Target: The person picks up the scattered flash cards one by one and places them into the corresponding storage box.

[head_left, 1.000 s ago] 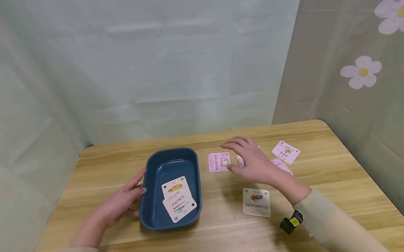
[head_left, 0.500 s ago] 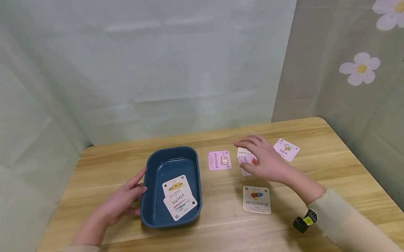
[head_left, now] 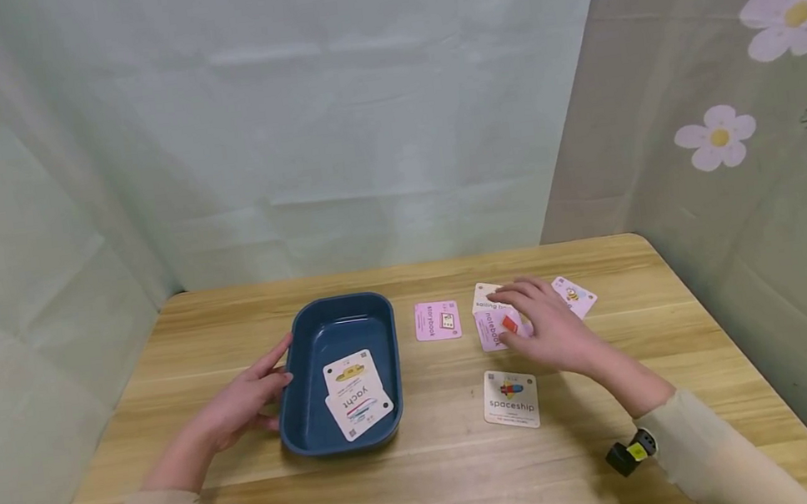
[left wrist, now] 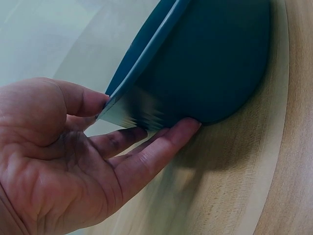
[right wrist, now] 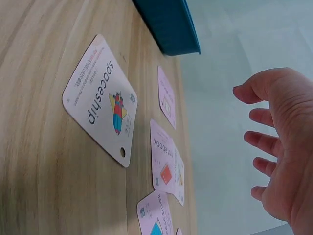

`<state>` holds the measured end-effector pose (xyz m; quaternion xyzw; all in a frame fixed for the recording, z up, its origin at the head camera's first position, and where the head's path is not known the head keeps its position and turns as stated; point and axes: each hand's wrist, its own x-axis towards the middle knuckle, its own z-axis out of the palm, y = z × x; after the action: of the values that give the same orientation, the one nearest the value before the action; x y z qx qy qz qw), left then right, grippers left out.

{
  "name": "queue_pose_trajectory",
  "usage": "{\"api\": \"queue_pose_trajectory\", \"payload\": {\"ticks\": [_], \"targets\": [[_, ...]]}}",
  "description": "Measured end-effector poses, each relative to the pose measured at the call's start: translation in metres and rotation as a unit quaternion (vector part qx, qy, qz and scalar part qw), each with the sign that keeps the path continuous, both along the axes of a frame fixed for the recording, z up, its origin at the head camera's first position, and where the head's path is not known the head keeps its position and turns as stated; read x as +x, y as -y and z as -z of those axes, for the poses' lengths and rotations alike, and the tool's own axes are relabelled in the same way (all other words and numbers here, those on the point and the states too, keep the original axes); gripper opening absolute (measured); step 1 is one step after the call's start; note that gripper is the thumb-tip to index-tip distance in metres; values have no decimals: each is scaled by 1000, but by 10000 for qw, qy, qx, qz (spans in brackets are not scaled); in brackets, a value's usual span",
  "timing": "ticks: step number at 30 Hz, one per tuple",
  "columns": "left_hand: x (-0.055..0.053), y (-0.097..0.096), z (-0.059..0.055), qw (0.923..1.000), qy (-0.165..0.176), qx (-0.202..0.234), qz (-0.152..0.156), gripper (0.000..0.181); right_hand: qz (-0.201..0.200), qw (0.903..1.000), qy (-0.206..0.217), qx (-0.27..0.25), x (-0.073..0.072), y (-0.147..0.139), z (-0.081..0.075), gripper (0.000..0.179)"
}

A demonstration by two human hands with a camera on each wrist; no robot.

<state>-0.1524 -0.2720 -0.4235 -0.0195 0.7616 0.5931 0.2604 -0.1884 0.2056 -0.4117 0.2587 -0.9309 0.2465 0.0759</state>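
Note:
At the left side of a dark blue tray (head_left: pixel 334 336), my left hand (head_left: pixel 247 397) holds the wall, with the thumb at the rim and the fingers (left wrist: pixel 161 147) against the outside. Inside the tray lie a yacht card (head_left: pixel 361 408) and a partly covered card with a yellow picture (head_left: pixel 350 369). My right hand (head_left: pixel 545 327) hovers over the cards with its fingers spread and nothing in them. Beneath it are a pink notebook card (head_left: pixel 492 334) and a white sailing boat card (head_left: pixel 486 296) tucked partly under that one.
A storybook card (head_left: pixel 437 321) lies right of the tray. The spaceship card (head_left: pixel 511 400) is nearer the front, and a bee card (head_left: pixel 575 296) sits past the right hand, partly hidden. In the right wrist view another pink card (right wrist: pixel 155 213) overlaps the notebook card.
My right hand has moved to the right, uncovering the notebook and sailing boat cards and now covering part of the bee card. The left hand and tray stay put.

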Motion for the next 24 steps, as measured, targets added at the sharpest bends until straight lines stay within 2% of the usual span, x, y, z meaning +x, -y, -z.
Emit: {"api": "queue_pose_trajectory", "payload": {"ticks": [16,24], "targets": [[0,-1,-1,9999,-8,-115,4,70,-88,9996,122,240,13,-15,5,57],[0,0,1,9999,-13,-119,25,71,-93,9995,4,308,18,-20,9,53]]}}
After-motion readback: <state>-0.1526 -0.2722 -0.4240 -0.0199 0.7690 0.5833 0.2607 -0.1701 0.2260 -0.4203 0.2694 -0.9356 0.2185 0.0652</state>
